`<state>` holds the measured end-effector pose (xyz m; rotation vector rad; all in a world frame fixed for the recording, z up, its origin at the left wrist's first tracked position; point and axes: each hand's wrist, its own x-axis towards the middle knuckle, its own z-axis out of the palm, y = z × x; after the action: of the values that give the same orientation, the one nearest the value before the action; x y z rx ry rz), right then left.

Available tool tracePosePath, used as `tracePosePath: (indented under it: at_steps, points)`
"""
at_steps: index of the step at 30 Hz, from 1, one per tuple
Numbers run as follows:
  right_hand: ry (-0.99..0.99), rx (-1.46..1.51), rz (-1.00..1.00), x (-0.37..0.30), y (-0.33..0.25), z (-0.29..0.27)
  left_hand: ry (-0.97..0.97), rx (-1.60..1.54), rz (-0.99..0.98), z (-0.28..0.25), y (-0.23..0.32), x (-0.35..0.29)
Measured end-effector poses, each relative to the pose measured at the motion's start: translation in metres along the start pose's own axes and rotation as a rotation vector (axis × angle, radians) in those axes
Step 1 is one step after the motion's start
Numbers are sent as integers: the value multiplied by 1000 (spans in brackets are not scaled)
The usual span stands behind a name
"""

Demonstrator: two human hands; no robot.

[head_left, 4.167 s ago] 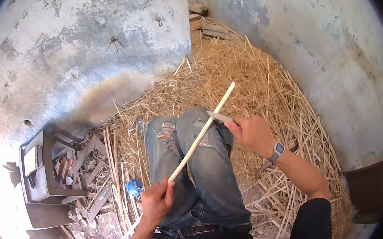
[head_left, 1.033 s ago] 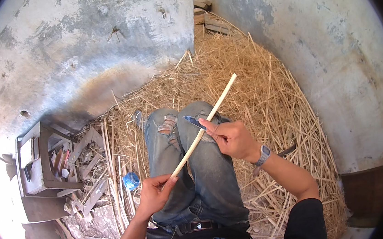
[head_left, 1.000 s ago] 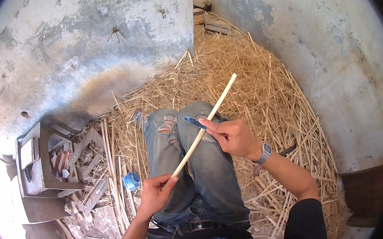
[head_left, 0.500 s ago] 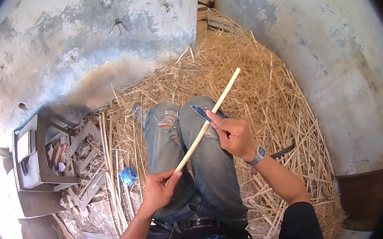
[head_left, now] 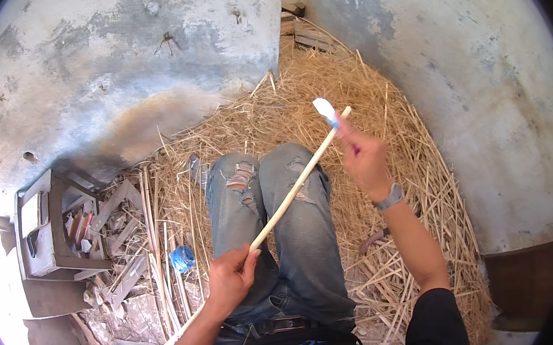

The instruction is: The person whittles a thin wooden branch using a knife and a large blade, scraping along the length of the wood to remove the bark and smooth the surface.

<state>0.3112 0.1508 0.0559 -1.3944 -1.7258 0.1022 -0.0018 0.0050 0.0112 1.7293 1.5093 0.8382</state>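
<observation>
A long, pale, peeled wooden stick (head_left: pixel 290 198) slants across my thighs, its far end raised to the upper right. My left hand (head_left: pixel 232 278) is closed around its lower part, in front of my left thigh. Part of the stick runs on beneath that forearm toward the lower left. In my right hand (head_left: pixel 363 156) is a knife (head_left: pixel 325 109), its short blade shining white in the light. The blade lies at the stick's far tip, beside the fingers; whether it touches the wood I cannot tell. The knife's handle is hidden in my fist.
Straw and shavings (head_left: pixel 321 78) cover the floor around my knees. At the left stands a small wooden cabinet (head_left: pixel 55 254) beside wood scraps (head_left: pixel 127 280). A blue roll (head_left: pixel 181 258) lies left of my legs, a curved dark tool (head_left: pixel 372 239) to the right. Walls (head_left: pixel 455 89) rise behind.
My right hand with the knife has slid up and away along the stick, from over my right knee to the far tip. My left hand has stayed nearly in place.
</observation>
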Motion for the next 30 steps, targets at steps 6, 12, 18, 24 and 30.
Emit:
tracePosePath:
  at_steps: [6, 12, 18, 24, 30]
  points:
    - [-287, 190, -128, -55, -39, 20, -8, -136, -67, 12, -7, -1]
    - [-106, 139, 44, -17, -12, 14, -121, -306, -208, 0, 0, 6]
    - [-370, 208, -296, -36, -20, 14, -138, -337, -226, 14, 15, 21]
    - [-88, -29, -78, -27, -1, 8, -58, -332, -170, 24, 4, 17]
    - [-143, 82, 76, -4, 22, -11, -88, -264, -213, 16, 9, 16]
